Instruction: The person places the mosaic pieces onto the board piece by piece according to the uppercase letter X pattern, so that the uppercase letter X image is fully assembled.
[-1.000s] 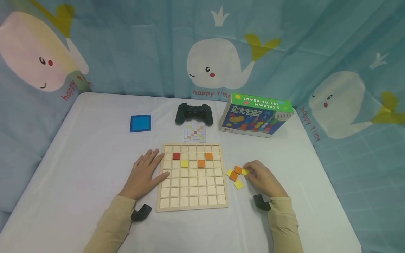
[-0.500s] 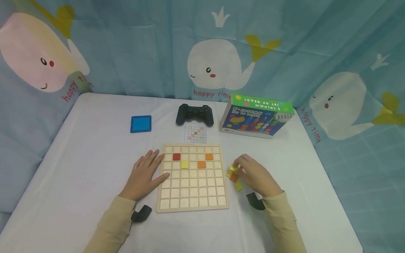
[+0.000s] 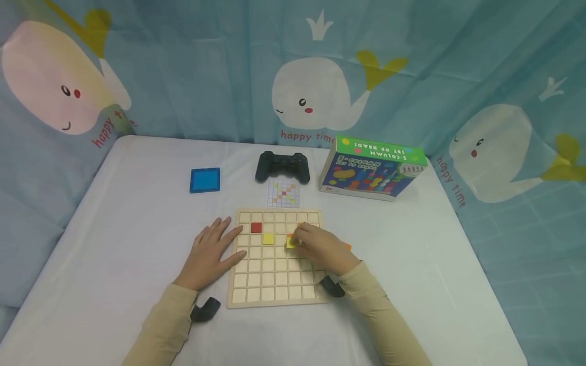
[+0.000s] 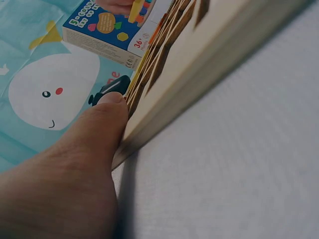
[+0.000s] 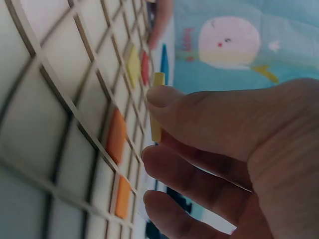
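Blue tile (image 3: 204, 180): lies flat at the far left of the table (image 3: 114, 244), well apart from everything I touch.
My left hand (image 3: 211, 251): rests flat on the table with fingers straight and spread, holding nothing; the fingertips and thumb press against the left edge of the board. In the left wrist view my thumb (image 4: 99, 129) sits right against the board's wooden side.
Board (image 3: 274, 284): a wooden grid in front of me, between my two hands, lying flat.
Red tile (image 3: 256, 227): seated in a cell in the second row, near the left.
Placed yellow tile (image 3: 268, 238): in the third row, diagonally down and right of the red one.
Card (image 3: 283, 192): a small pattern sheet just beyond the board's far edge, touching the controller.
Controller (image 3: 282, 165): black, behind the card.
Held yellow tile (image 3: 291, 243): pinched between my right thumb and fingertip, over the board's middle cells, just right of the placed yellow tile. The right wrist view shows it on edge, above the grid (image 5: 60, 124), not seated in a cell.
My right hand (image 3: 320, 249): over the right half of the board, fingers curled, gripping the held yellow tile.
Orange tiles (image 5: 117, 137): two sit in cells beneath my right fingers.
Box (image 3: 373, 168): colourful bead set box at the far right, tilted.
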`<state>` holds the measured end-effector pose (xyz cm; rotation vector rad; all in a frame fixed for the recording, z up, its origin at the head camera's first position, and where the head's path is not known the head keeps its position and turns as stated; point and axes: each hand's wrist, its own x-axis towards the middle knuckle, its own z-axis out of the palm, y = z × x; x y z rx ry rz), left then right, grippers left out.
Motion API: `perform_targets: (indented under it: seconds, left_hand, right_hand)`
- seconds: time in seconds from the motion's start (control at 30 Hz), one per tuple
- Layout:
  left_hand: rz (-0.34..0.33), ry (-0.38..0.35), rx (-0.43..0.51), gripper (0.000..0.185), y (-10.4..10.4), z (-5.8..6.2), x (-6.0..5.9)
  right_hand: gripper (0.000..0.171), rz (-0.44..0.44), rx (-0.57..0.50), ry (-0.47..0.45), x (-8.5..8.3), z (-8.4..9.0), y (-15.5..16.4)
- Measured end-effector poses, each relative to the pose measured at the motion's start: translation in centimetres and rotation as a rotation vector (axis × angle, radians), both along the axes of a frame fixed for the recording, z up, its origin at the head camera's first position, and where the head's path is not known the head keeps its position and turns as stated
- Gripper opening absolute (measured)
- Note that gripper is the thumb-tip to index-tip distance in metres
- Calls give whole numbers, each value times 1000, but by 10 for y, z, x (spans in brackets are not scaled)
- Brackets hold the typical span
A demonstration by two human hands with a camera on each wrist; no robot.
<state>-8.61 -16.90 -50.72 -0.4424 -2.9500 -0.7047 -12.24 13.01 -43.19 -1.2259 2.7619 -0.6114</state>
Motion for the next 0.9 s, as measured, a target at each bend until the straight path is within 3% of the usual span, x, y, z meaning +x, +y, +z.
perform_targets:
  seconds: [0.3,0.9]
  left_hand:
    - [2,2,2,69,1,0,1]
    - [6,-5,-13,69,2,2,1]
  right_hand:
    - [10,36,48,-11,2,-16,-18]
    - [13,26,101,-14,2,-19,-25]
